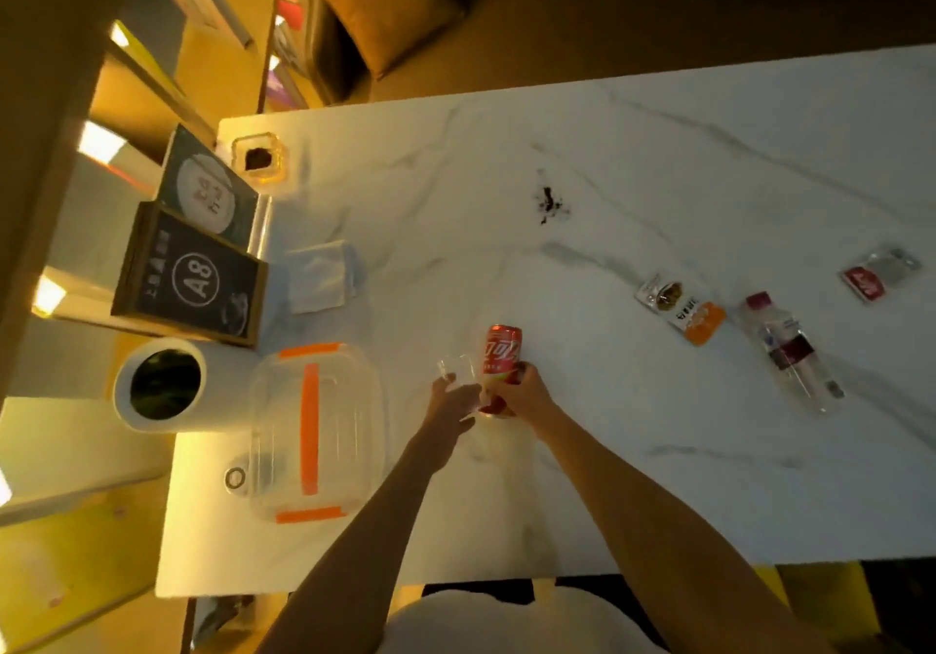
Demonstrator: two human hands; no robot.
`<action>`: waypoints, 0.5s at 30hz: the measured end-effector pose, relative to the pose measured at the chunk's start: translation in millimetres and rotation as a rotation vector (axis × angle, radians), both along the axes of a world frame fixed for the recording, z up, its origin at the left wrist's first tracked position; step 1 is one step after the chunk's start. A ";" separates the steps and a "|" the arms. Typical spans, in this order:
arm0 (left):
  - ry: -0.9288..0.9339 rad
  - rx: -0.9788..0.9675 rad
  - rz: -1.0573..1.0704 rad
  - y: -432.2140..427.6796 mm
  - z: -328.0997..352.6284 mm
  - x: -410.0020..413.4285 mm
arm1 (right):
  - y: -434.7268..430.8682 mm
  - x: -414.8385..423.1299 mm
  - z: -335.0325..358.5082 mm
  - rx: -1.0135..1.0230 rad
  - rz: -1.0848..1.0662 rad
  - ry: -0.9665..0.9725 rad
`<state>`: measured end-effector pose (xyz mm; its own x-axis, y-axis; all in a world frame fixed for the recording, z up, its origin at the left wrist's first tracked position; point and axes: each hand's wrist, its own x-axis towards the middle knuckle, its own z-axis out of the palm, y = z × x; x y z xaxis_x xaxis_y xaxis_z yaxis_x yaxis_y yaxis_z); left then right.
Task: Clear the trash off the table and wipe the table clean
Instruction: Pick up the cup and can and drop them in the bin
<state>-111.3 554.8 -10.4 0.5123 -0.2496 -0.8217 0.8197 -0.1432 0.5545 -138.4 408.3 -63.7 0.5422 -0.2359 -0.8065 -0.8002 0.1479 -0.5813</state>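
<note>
Right grip point(527, 390) clamped round the can point(501, 354). The can is roughly upright, over the front-left part of the bench point(658, 476), and the left grip point(451, 400) is curled on a clear cup point(458, 367) right beside it. Bin point(162, 385) sits well left, past the bench's left edge, so my call is both carry leftward, left grip nearer.

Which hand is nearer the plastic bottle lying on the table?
Right. The right hand, gripping the red can, is left of the bottle; the left hand is further left.
</note>
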 end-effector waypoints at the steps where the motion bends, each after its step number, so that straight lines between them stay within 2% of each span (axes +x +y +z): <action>1: -0.024 0.007 -0.021 2.2 4.0 -1.3 | -3.9 -5.0 -2.4 0.036 -0.028 -0.010; 6: -0.170 -0.006 -0.162 -21.8 34.9 -9.5 | -57.3 -55.9 76.5 0.090 -0.292 -0.135; 10: -0.233 -0.035 -0.348 -89.8 72.5 -40.9 | -124.2 -157.4 107.1 0.176 -0.419 -0.224; 15: -0.265 -0.074 -0.560 -212.1 103.5 -126.3 | -216.7 -308.9 127.8 0.143 -0.653 -0.239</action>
